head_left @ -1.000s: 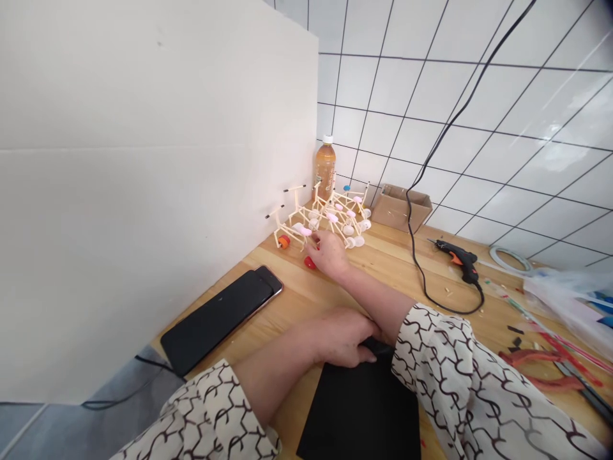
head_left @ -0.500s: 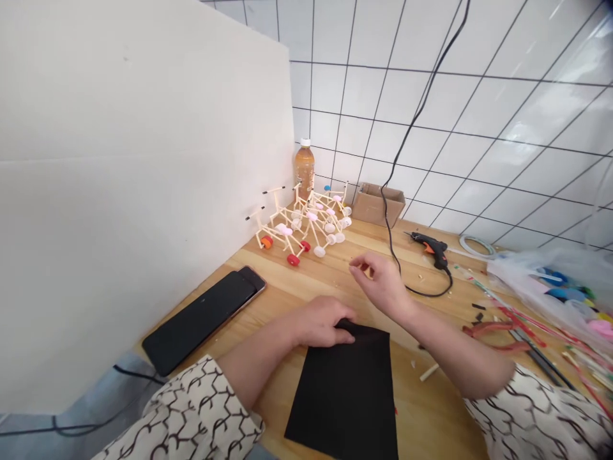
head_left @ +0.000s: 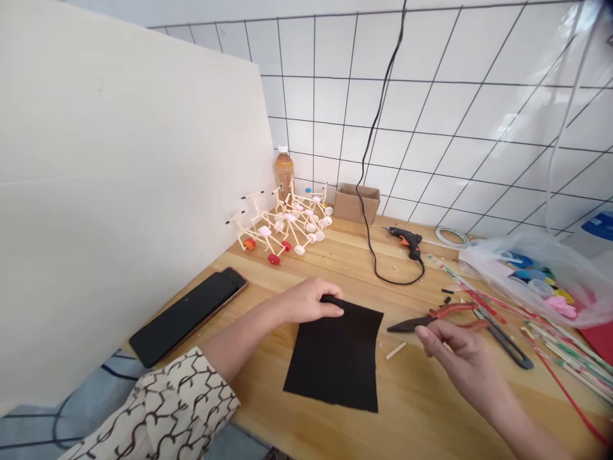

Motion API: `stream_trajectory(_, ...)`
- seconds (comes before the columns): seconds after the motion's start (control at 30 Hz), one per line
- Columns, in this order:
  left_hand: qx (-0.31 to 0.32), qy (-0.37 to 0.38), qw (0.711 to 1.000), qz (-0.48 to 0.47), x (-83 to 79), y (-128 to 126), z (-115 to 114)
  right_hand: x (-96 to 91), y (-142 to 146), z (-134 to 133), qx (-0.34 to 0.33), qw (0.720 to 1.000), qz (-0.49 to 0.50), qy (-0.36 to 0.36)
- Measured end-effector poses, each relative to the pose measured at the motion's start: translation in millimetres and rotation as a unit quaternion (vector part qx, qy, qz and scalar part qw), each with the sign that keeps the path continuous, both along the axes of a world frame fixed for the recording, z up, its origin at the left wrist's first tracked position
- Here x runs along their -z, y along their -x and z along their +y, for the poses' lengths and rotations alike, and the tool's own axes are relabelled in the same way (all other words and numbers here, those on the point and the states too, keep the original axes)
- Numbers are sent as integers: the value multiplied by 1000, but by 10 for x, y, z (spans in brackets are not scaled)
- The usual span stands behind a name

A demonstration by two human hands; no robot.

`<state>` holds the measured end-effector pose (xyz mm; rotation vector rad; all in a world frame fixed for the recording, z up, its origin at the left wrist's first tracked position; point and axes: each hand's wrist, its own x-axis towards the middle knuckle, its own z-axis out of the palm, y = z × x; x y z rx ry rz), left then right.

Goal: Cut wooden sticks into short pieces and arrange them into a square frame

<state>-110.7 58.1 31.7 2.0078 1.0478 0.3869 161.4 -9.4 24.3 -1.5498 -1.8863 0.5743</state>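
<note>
One black sheet (head_left: 338,361) is on the desk (head_left: 407,409), and the left hand (head_left: 309,300) pinches its top edge, fingers closed on it. The right hand (head_left: 462,358) (no telling if it holds anything) has its thumb and finger close together, near the red-handled pliers (head_left: 438,312).

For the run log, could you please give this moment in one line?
left hand: holding black sheet by far edge | right hand: near pliers, contact unclear | glue gun: lying beyond
</note>
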Motion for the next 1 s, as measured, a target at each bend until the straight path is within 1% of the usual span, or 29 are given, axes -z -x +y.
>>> stream_trajectory(0.07,-11,2,1000,-27,-128,-100,-8,21,20,-44,-18,999,22,27)
stream_trajectory(0.13,-21,9,998,-67,-222,-205,-20,41,42,-66,-32,997,50,46)
stream_trajectory(0.23,-49,45,988,-137,-255,-334,-28,76,37,-74,-47,992,96,60)
stream_trajectory(0.33,-97,118,965,-212,-160,-393,-12,116,-12,-62,-51,986,140,73)
stream_trajectory(0.43,-154,208,922,-286,-10,-369,33,141,-59,-41,-30,975,195,104)
stream_trajectory(0.5,-192,241,900,-310,74,-318,76,142,-75,-29,-24,966,221,129)
stream_trajectory(0.6,-248,232,879,-333,138,-219,145,130,-80,-21,-22,965,219,145)
stream_trajectory(0.7,-288,224,854,-371,144,-145,191,127,-86,-16,-11,968,208,137)
stream_trajectory(0.77,-299,227,847,-377,139,-127,201,138,-104,-8,-10,967,218,129)
stream_trajectory(0.9,-306,233,843,-376,154,-149,197,181,-178,20,6,960,257,107)
stream_trajectory(1.0,-309,232,839,-382,174,-170,196,201,-223,48,23,945,305,117)
